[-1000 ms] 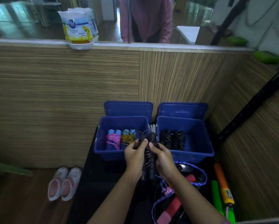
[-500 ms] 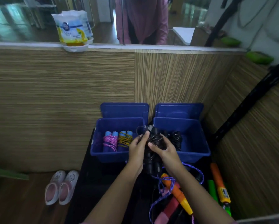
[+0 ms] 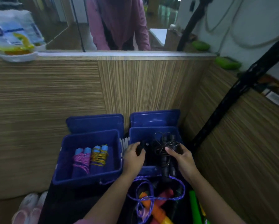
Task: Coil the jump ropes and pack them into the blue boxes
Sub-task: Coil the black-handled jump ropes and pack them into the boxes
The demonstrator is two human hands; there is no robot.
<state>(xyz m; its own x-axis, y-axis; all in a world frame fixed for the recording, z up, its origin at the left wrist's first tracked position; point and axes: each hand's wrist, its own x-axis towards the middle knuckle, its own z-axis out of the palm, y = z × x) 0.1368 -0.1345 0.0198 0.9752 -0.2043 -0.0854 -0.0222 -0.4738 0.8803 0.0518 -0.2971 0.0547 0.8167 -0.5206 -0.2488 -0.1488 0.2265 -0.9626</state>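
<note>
Head view, black rope now over right box

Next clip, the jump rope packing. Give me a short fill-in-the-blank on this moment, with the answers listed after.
1. The right hand holds a coiled ____ jump rope over the right box.
2. The left box holds ____ coiled ropes.
3. A loose ____ rope lies in front of the boxes.
4. Both lids stand ____ the boxes.

Answers: black; two; purple; behind
</note>
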